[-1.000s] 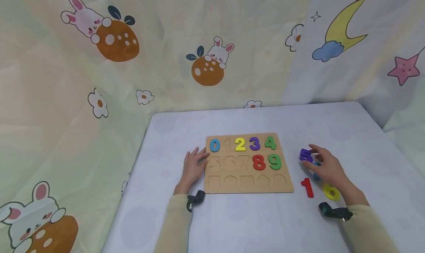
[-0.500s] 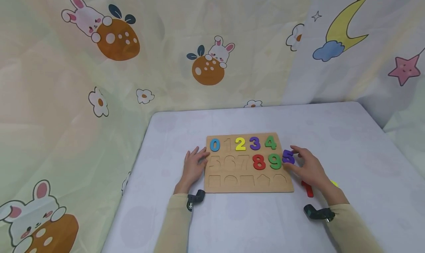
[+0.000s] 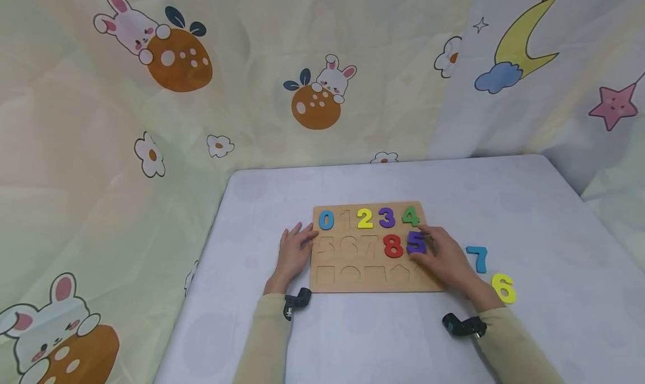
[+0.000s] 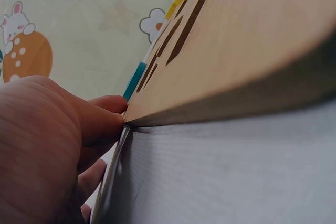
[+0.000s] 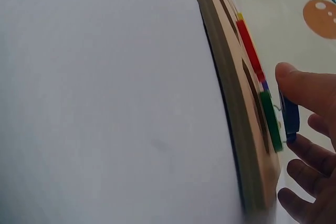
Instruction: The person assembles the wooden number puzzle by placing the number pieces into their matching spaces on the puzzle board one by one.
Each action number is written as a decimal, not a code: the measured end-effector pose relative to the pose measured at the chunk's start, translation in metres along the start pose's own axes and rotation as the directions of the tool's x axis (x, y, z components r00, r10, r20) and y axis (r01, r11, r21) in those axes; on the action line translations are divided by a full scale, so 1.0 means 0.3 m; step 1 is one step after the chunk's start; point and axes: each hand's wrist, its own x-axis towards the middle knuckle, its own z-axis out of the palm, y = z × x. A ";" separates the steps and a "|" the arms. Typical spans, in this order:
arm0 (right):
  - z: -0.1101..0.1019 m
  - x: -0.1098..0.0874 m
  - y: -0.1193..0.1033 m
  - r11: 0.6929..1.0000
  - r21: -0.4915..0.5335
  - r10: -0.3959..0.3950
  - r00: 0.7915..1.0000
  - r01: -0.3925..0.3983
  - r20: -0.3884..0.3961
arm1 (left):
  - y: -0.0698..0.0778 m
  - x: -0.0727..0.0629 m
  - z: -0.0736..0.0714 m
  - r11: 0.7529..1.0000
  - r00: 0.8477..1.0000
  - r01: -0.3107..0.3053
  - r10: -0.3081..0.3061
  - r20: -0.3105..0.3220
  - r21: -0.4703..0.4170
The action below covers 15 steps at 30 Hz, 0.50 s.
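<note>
My right hand pinches a purple number 5 between thumb and fingers. In the right wrist view that 5 is held a little above the wooden number board, over the green 9. From the head view the 9 is hidden behind it. My left hand touches the left edge of the board with its fingertips. Seated on the board are a blue 0, a yellow 2, a purple 3, a green 4 and a red 8.
Right of the board, a blue 7 and a yellow 6 lie on the white tabletop. The red 1 is hidden by the right forearm. A patterned cloth hangs behind the table.
My right hand has carried the purple 5 leftward from the loose numbers to above the board's right side, uncovering the blue 7. The left hand has stayed at the board's edge.
</note>
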 end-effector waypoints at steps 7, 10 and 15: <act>0.029 0.016 -0.047 1.000 0.003 0.003 1.000 -0.003 -0.008 | 0.002 0.000 -0.004 1.000 1.000 -0.019 0.019 -0.009 -0.005; 0.043 0.019 -0.070 1.000 0.001 0.008 1.000 -0.008 0.008 | 0.004 -0.002 -0.004 0.999 0.999 -0.038 0.037 -0.024 -0.020; 0.065 0.022 -0.108 1.000 0.012 -0.005 1.000 0.005 0.021 | 0.004 -0.004 -0.003 0.999 0.999 -0.042 0.041 -0.029 -0.019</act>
